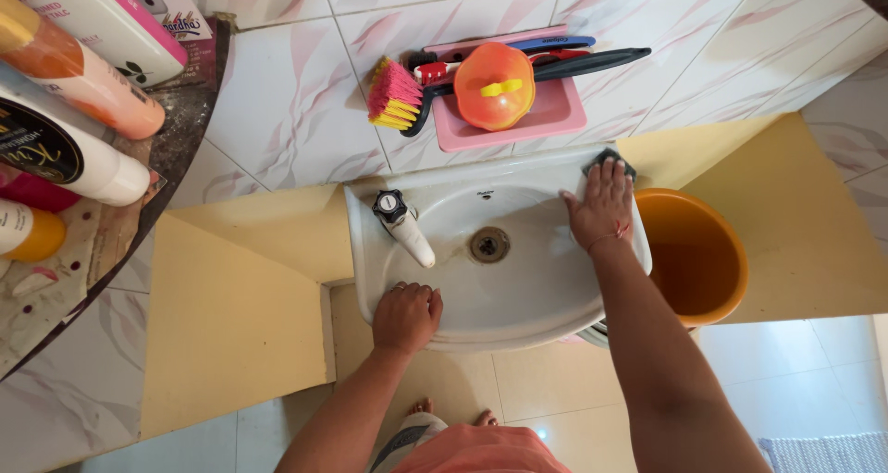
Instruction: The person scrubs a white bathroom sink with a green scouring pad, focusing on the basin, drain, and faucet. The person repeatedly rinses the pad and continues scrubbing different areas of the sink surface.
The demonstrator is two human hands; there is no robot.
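— What sort of room are you standing in?

— You look straight down a wall of glossy white tiles veined with pink, above a band of flat yellow paint, and onto a pale tiled floor. A small white ceramic sink (518,297) juts from the wall, oval and smooth, with a round metal drain (488,245) in its bowl and a white tap (404,225) with a black knob at its left back corner.

— And your hands?

— Your left hand (406,316) is curled into a loose fist, knuckles up, resting on the front rim of the sink; it grips nothing that shows. Your right hand (602,208) lies flat with fingers spread, pressing a dark scrub pad (609,160) onto the sink's right back rim. Only the pad's edge peeks past your fingertips.

— What is around it?

— Just beside the sink to the right stands a round orange plastic bucket (696,256). Above the basin a pink plastic tray (546,114) hangs on the tiles, holding a round orange lid (494,86) with a yellow handle, a brush (396,95) with pink and yellow bristles, and some long-handled tools. At the upper left, a curved marbled shelf (55,279) carries several plastic bottles (65,145).
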